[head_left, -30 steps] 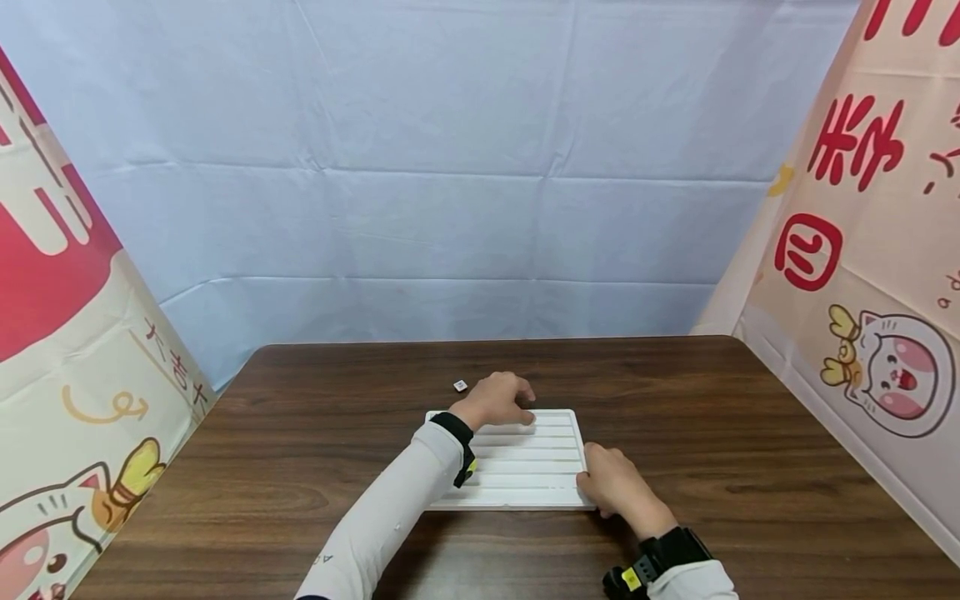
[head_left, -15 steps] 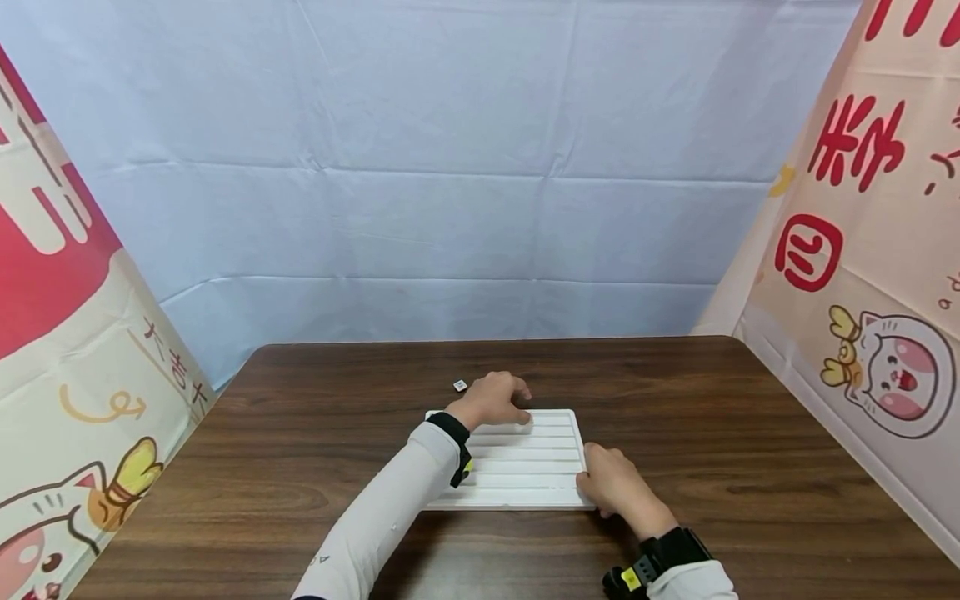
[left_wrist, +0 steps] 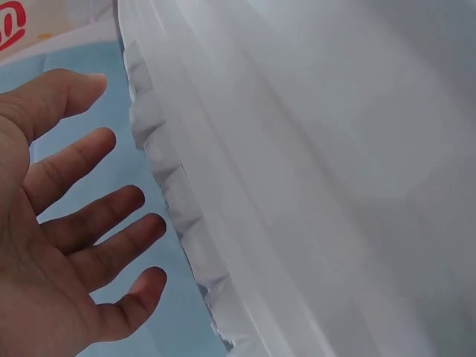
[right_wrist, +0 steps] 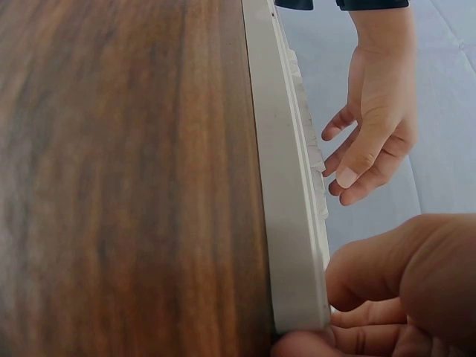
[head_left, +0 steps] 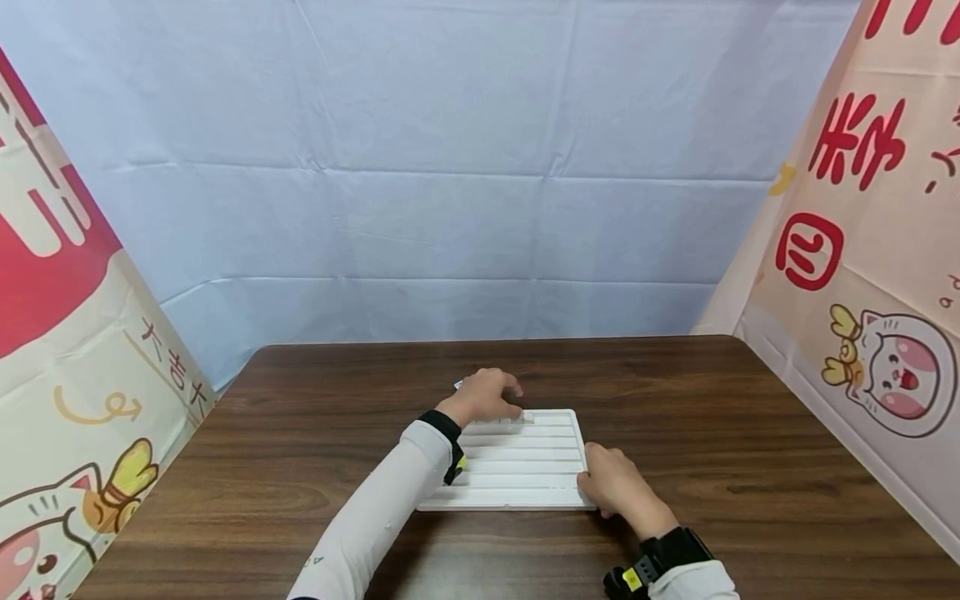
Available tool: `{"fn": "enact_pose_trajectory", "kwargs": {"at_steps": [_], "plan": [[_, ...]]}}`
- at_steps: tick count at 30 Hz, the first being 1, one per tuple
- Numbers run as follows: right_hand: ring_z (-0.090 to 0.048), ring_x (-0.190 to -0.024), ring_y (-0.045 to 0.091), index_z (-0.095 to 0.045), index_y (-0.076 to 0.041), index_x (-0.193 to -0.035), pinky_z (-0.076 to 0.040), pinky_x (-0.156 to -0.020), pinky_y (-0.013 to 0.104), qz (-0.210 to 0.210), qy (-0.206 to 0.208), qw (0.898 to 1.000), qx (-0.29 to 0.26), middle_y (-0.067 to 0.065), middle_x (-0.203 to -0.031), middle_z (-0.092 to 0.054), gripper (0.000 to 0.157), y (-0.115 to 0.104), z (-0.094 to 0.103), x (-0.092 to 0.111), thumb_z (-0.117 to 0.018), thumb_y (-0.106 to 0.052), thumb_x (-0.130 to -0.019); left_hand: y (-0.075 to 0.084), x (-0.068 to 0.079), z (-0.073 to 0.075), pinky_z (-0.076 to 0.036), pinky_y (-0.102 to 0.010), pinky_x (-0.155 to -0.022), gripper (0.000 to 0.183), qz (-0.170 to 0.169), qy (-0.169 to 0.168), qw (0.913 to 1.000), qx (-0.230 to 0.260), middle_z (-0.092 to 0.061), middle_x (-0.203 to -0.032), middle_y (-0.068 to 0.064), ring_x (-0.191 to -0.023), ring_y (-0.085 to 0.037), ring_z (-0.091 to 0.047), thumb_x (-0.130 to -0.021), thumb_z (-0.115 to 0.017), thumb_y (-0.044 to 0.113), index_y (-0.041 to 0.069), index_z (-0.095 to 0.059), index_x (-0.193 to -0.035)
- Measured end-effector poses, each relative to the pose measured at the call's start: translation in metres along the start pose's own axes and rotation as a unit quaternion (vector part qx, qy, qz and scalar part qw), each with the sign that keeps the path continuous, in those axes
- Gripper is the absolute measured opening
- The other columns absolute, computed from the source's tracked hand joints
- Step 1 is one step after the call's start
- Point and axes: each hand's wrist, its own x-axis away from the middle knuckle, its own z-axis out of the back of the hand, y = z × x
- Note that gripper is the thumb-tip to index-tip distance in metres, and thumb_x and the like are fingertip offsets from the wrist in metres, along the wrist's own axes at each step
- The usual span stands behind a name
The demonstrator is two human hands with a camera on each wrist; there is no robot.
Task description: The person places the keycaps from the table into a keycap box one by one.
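Note:
A white tray (head_left: 517, 479) with parallel ridges lies on the brown table. My left hand (head_left: 483, 396) is over its back edge; in the left wrist view the left hand (left_wrist: 74, 216) has spread, slightly bent fingers with nothing between them. Beside the fingertips runs a row of small pale, translucent pieces (left_wrist: 182, 193) along the tray; in the head view these pieces (head_left: 517, 418) are partly hidden by the hand. My right hand (head_left: 618, 487) grips the tray's front right corner, and in the right wrist view the thumb (right_wrist: 379, 260) lies over the rim with fingers beneath.
A small white tile (head_left: 458, 384) lies on the table (head_left: 337, 433) behind the tray, mostly covered by the left hand. A pale blue cloth (head_left: 450, 208) hangs behind the table, with printed cloths (head_left: 847, 275) at both sides.
My left hand has shifted left along the tray's back edge, uncovering part of the row of pieces and covering most of the small tile. The right hand stays on the corner.

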Motion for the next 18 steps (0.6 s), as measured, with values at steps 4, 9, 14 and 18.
{"fn": "enact_pose_trajectory", "kwargs": {"at_steps": [4,9,14,18], "plan": [[-0.050,-0.038,0.017,-0.053,0.013,-0.108,-0.042,-0.036,0.028,-0.001,-0.005,1.000,0.002,0.013,-0.068,-0.052,0.025,0.000,0.000,0.000,-0.052,0.003,-0.085,-0.006,0.001,0.002,-0.039,-0.049,-0.091,0.028,0.010,0.004,0.9999,-0.001,-0.061,-0.110,0.003,-0.107,-0.021,-0.054,-0.086,-0.068,0.027,0.015,-0.067,-0.111],[-0.050,-0.039,0.017,-0.053,0.012,-0.110,-0.042,-0.036,0.028,-0.006,-0.005,1.000,0.003,0.014,-0.070,-0.053,0.026,0.000,-0.001,-0.001,-0.052,0.002,-0.086,-0.016,0.003,0.006,-0.033,-0.055,-0.095,0.028,0.031,0.010,0.9994,-0.012,-0.059,-0.117,0.000,-0.112,-0.024,-0.052,-0.088,-0.065,0.026,0.015,-0.066,-0.114],[-0.050,-0.039,0.017,-0.053,0.013,-0.110,-0.042,-0.036,0.028,-0.005,-0.005,1.000,0.001,0.014,-0.070,-0.053,0.027,0.000,0.000,-0.001,-0.052,0.002,-0.086,-0.027,0.005,0.006,-0.037,-0.051,-0.093,0.027,0.039,0.019,0.9989,-0.018,-0.059,-0.118,-0.003,-0.109,-0.024,-0.053,-0.090,-0.063,0.023,0.013,-0.065,-0.115],[-0.050,-0.039,0.017,-0.052,0.013,-0.110,-0.042,-0.036,0.028,0.000,-0.004,1.000,0.004,0.012,-0.068,-0.052,0.027,0.000,0.000,0.000,-0.052,0.002,-0.085,-0.035,0.006,0.006,-0.038,-0.049,-0.092,0.027,0.042,0.021,0.9987,-0.022,-0.059,-0.118,-0.003,-0.108,-0.024,-0.054,-0.090,-0.063,0.022,0.013,-0.065,-0.115]]}}
